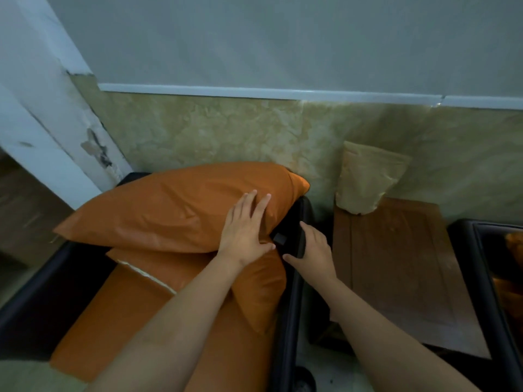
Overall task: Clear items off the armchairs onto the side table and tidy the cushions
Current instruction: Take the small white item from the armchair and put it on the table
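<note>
An armchair with a black frame (291,306) holds an orange seat pad (135,321) and two orange cushions. The large cushion (169,205) leans against the backrest, and a smaller one (260,292) lies under it at the right. My left hand (243,233) lies flat on the large cushion's right end with its fingers spread. My right hand (311,250) curls around a black item (285,236) with a small grey patch, right at the chair's right arm. I cannot tell whether this item is separate from the armrest.
A brown wooden side table (402,273) stands right of the chair, with a tan crumpled bag (365,179) leaning on the wall at its back. A second black armchair (481,250) shows at the right edge. A white pillar (42,123) rises at left.
</note>
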The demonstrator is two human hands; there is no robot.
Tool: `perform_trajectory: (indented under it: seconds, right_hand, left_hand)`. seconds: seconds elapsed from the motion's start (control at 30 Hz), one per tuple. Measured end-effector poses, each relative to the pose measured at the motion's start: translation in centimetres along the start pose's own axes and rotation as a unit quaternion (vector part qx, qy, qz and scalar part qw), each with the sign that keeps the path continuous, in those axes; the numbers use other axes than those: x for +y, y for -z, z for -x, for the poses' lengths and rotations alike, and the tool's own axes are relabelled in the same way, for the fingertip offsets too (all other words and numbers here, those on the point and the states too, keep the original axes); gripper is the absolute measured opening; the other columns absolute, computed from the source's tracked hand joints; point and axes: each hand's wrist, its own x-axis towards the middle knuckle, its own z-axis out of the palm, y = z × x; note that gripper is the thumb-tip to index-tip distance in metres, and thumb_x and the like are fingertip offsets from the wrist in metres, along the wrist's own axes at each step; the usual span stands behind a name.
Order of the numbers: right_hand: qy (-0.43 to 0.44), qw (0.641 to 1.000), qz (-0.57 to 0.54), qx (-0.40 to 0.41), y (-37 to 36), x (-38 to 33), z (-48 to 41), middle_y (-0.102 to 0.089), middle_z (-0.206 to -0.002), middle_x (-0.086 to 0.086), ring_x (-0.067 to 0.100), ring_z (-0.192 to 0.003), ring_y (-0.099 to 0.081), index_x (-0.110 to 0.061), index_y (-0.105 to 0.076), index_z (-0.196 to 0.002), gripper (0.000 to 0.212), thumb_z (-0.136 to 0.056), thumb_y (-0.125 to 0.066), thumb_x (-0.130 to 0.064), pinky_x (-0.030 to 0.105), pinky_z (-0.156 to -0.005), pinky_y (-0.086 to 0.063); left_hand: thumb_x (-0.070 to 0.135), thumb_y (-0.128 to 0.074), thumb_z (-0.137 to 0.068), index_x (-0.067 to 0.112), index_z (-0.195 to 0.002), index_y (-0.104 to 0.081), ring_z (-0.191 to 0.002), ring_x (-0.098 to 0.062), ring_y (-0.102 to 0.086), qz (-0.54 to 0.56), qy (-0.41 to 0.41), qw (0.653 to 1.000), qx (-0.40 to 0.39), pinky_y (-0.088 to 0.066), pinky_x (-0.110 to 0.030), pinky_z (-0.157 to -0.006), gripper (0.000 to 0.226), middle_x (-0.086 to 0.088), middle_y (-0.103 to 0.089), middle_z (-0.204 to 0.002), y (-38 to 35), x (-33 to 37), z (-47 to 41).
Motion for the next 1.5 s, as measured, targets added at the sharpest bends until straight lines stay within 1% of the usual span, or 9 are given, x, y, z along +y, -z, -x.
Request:
perform_trajectory:
  seconds: [0.17, 0.3, 0.5, 0.63, 0.73, 0.9, 1.1, 1.27, 1.5]
  right_hand:
    - [-0.013, 1.000, -0.005, 0.005, 0.5, 1.3, -3.8, -0.032, -0.150, 0.002, 0.018, -0.139, -0.024, -0.017, -0.023, -0.148, 0.091, -0.077, -0.074, -0.043, 0.034, -0.112, -0.023]
    - [-0.016, 0.999, -0.039, -0.009, 0.4, 1.8, -6.7, -0.031, -0.150, 0.002, 0.018, -0.139, -0.023, -0.019, -0.024, -0.148, 0.088, -0.078, -0.073, -0.041, 0.039, -0.114, -0.025]
    - [-0.014, 0.998, -0.046, -0.039, -0.4, 2.1, -9.6, -0.032, -0.149, 0.001, 0.018, -0.138, -0.023, -0.022, -0.026, -0.146, 0.082, -0.081, -0.071, -0.041, 0.036, -0.113, -0.024]
    - [-0.054, 0.995, -0.043, -0.072, -1.9, 2.7, -8.8, -0.030, -0.151, 0.003, 0.019, -0.140, -0.022, -0.018, -0.023, -0.148, 0.086, -0.080, -0.070, -0.044, 0.039, -0.115, -0.023]
    - [-0.064, 0.994, -0.048, -0.081, -3.1, 2.4, -7.0, -0.029, -0.151, 0.003, 0.018, -0.140, -0.021, -0.018, -0.021, -0.148, 0.088, -0.080, -0.070, -0.045, 0.038, -0.115, -0.023]
    - [-0.054, 0.995, -0.061, -0.054, -3.9, 0.4, -3.8, -0.030, -0.150, 0.002, 0.017, -0.140, -0.021, -0.019, -0.021, -0.148, 0.089, -0.079, -0.071, -0.044, 0.034, -0.112, -0.021]
    - [-0.038, 0.997, -0.053, -0.033, -4.7, -3.3, 1.1, -0.034, -0.148, 0.004, 0.020, -0.138, -0.025, -0.019, -0.026, -0.146, 0.086, -0.077, -0.072, -0.043, 0.039, -0.112, -0.026]
    - [-0.030, 0.998, -0.040, -0.046, -6.5, -5.0, 5.8, -0.033, -0.148, 0.005, 0.022, -0.137, -0.024, -0.017, -0.024, -0.146, 0.088, -0.077, -0.072, -0.043, 0.038, -0.110, -0.024]
    - [-0.035, 0.998, -0.040, -0.016, -5.3, -5.3, 6.5, -0.034, -0.147, 0.005, 0.023, -0.137, -0.024, -0.017, -0.026, -0.145, 0.085, -0.078, -0.073, -0.041, 0.038, -0.109, -0.025]
  left_hand:
    - [0.054, -0.072, -0.071, 0.028, -0.151, -0.018, -0.148, -0.020, 0.002, -0.024, -0.033, 0.999, -0.012, 0.003, -0.042, -0.120, 0.100, 0.000, -0.013, -0.160, -1.3, -0.2, -5.3]
    - [0.037, -0.074, -0.078, 0.024, -0.146, -0.033, -0.148, -0.016, -0.006, 0.064, 0.000, 0.994, -0.084, 0.005, -0.038, -0.119, 0.081, 0.001, -0.021, -0.158, -3.5, -1.4, -8.0]
    - [0.022, -0.068, -0.085, 0.021, -0.133, -0.052, -0.139, -0.017, -0.033, 0.119, 0.027, 0.990, -0.070, -0.017, -0.031, -0.117, 0.050, 0.001, -0.045, -0.146, -5.1, -4.7, -8.7]
    - [0.016, -0.069, -0.082, 0.017, -0.116, -0.064, -0.111, -0.024, -0.056, 0.059, 0.026, 0.998, -0.010, -0.048, -0.035, -0.089, 0.034, 0.000, -0.065, -0.115, -4.6, -7.3, -7.1]
    - [0.017, -0.069, -0.081, 0.017, -0.104, -0.065, -0.099, -0.025, -0.059, 0.042, 0.043, 0.998, 0.010, -0.052, -0.035, -0.074, 0.024, 0.001, -0.066, -0.101, -3.5, -9.9, -5.4]
    - [0.025, -0.066, -0.086, 0.017, -0.094, -0.065, -0.097, -0.026, -0.059, 0.056, 0.087, 0.994, 0.021, -0.049, -0.036, -0.072, 0.011, -0.001, -0.065, -0.095, -0.9, -14.9, 0.0]
    - [0.025, -0.070, -0.085, 0.015, -0.096, -0.069, -0.101, -0.028, -0.060, 0.069, 0.148, 0.987, 0.012, -0.048, -0.038, -0.075, 0.015, -0.005, -0.067, -0.099, 0.6, -18.8, 8.7]
    - [0.020, -0.079, -0.073, 0.014, -0.122, -0.062, -0.124, -0.029, -0.049, 0.073, 0.079, 0.991, -0.077, -0.036, -0.037, -0.105, 0.053, -0.007, -0.060, -0.129, 0.0, -16.1, 10.0]
    - [0.083, -0.044, -0.069, 0.025, -0.131, -0.049, -0.134, -0.020, -0.036, 0.032, 0.054, 0.987, -0.148, -0.020, -0.038, -0.110, 0.085, 0.000, -0.045, -0.143, 3.1, -12.9, 7.2]
